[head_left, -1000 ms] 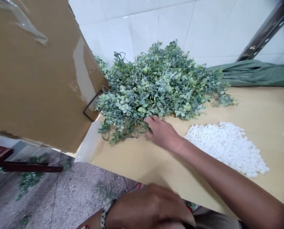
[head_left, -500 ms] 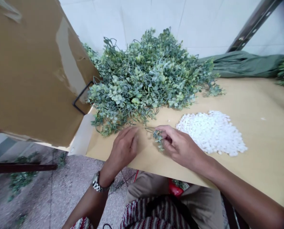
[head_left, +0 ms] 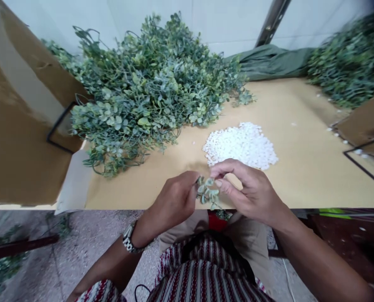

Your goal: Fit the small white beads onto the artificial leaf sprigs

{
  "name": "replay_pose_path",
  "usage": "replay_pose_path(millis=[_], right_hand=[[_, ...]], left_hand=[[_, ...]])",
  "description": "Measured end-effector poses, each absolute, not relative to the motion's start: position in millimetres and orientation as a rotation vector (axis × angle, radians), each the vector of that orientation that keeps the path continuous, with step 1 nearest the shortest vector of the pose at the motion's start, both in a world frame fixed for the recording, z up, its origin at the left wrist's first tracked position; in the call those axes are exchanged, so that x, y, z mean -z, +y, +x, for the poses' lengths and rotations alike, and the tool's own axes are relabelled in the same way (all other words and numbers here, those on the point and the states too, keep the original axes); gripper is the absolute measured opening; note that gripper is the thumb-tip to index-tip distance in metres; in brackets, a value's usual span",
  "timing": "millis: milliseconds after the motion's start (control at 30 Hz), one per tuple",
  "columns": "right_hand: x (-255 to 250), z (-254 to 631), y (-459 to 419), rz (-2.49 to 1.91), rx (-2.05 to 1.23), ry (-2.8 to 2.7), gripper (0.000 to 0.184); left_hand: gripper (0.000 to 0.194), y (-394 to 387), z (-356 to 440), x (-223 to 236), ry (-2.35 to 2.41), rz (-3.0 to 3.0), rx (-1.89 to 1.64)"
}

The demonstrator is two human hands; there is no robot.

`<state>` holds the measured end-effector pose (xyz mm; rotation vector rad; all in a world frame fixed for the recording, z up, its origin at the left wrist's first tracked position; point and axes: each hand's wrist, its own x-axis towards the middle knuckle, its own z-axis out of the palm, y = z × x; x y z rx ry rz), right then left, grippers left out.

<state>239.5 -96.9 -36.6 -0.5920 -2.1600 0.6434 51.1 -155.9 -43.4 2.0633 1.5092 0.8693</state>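
A small sprig of green artificial leaves [head_left: 208, 193] hangs between my two hands, just over the table's front edge. My left hand [head_left: 179, 197] is closed around its left side, thumb and fingers pressed together. From the other side, my right hand [head_left: 253, 191] pinches at the top of the sprig with thumb and index finger. The stem is mostly hidden by the fingers. Just beyond my right hand lies a heap of small white pieces [head_left: 240, 144]. A large pile of leafy sprigs [head_left: 155, 88] spreads behind my left hand.
An open cardboard box [head_left: 20, 126] with a black wire handle stands at the left. More greenery [head_left: 353, 58] and another cardboard piece [head_left: 369, 117] are at the right. Green cloth [head_left: 271, 61] lies along the wall on the tan tabletop [head_left: 306, 167].
The view has shifted to the right. My left hand has left the edge of the leaf pile and joined my right hand at the sprig, which is now nearer the table's front edge.
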Motion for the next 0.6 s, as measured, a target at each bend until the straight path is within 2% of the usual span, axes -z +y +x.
replay_pose_path(millis=[133, 267, 300, 433, 600], right_hand=[[50.3, 264.4, -102.5, -0.706, -0.798, -1.886, 0.017], [69.3, 275.0, -112.3, -0.834, -0.936, -1.738, 0.046], [72.4, 275.1, -114.0, -0.872, -0.935, -1.711, 0.043], [75.1, 276.6, -114.3, -0.918, -0.882, -1.654, 0.011], [72.6, 286.4, -112.0, -0.956, -1.156, -1.622, 0.014]], left_hand=[[0.013, -141.4, 66.6, 45.8, 1.403, 1.542, -1.097], [0.008, -128.1, 94.3, 45.9, 1.217, 1.092, -1.236], [0.008, -126.7, 101.2, 46.4, 1.177, 1.034, -1.236], [0.015, -126.1, 116.3, 48.5, 1.031, 0.868, -1.105], [0.029, -123.2, 116.8, 49.8, 0.993, 0.766, -0.997]])
